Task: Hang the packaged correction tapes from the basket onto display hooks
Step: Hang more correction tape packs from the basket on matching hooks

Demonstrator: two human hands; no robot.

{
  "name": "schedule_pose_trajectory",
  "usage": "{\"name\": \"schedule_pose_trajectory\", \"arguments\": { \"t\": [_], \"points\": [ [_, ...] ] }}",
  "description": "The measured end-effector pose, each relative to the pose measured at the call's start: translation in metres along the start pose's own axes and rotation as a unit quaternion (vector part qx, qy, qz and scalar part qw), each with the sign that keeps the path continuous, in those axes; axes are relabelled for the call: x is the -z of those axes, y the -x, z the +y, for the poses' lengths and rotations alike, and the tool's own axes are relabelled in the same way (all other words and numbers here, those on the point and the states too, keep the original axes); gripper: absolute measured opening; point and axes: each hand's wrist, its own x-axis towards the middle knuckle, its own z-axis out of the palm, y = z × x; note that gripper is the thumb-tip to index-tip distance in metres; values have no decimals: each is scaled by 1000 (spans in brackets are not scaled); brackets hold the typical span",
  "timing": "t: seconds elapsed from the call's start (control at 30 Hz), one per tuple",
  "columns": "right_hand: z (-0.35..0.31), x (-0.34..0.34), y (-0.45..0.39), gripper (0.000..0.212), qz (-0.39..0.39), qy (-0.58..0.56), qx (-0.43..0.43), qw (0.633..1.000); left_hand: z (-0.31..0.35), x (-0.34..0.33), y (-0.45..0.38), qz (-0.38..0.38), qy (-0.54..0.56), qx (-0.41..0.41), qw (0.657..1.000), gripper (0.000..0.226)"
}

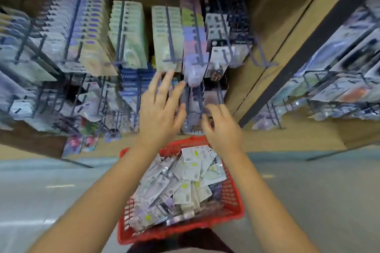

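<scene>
I saw the wooden display wall (287,33) crowded with hooks (198,26) of hanging packs above the red basket (232,207), which sat on the floor heaped with packaged correction tapes (185,187). Above the basket's far rim, my left hand (162,109) was spread and released; my right hand (223,129) curled loosely, its grasp too blurred to tell.

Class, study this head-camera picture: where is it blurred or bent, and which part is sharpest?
Head view: wide-angle bending curves the wooden display panel and splays the arms; motion blur smears the dark metal display hooks and their hanging packets; the left hand and right hand are soft-edged; sharpest are the white packaged correction tapes in the red plastic mesh basket; lighting is even, without hard shadows.
</scene>
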Motion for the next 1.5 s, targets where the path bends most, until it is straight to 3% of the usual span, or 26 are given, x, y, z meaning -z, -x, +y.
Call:
{"name": "schedule_pose_trajectory", "arguments": {
  "t": [0.1,0.23,0.3,0.4,0.5,0.63,0.77,0.83,0.97,1.07,1.13,1.23,1.4,1.5],
  "points": [
    [22,-59,58,41,-113,-10,-60,992,-7,-28,60,-18,22,-10,1000,45],
    [48,-115,118,47,-265,-17,-157,951,-20,-73,163,-228,32,72,971,53],
    [60,-134,141,61,-331,-21,-197,923,-27,-91,208,-307,37,103,945,55],
    [74,-157,164,81,-376,-37,-240,894,-35,-112,256,-363,37,137,921,60],
    [82,-175,183,88,-402,-50,-270,874,-34,-125,285,-411,35,181,893,69],
    [91,-193,203,89,-373,-3,-265,889,-30,-134,307,-453,34,243,857,75],
    [93,-207,193,84,-314,4,-295,903,-32,-140,310,-449,65,262,852,76],
    [92,-217,188,80,-300,-52,-342,889,-34,-145,303,-454,82,278,843,83],
    [83,-228,182,70,-206,-213,-521,800,-37,-146,284,-449,95,304,835,95],
    [83,-229,180,34,-171,-269,-573,755,-39,-150,276,-485,69,299,819,86],
    [83,-226,180,17,-181,-289,-571,747,-40,-153,273,-488,71,306,814,78],
    [83,-218,180,17,-184,-318,-569,735,-40,-155,268,-477,104,364,793,73],
    [87,-205,182,27,-199,-308,-547,752,-37,-159,271,-437,173,437,767,64],
    [82,-202,189,15,-201,-290,-558,751,-31,-160,268,-439,221,466,736,59]
  ]
}}
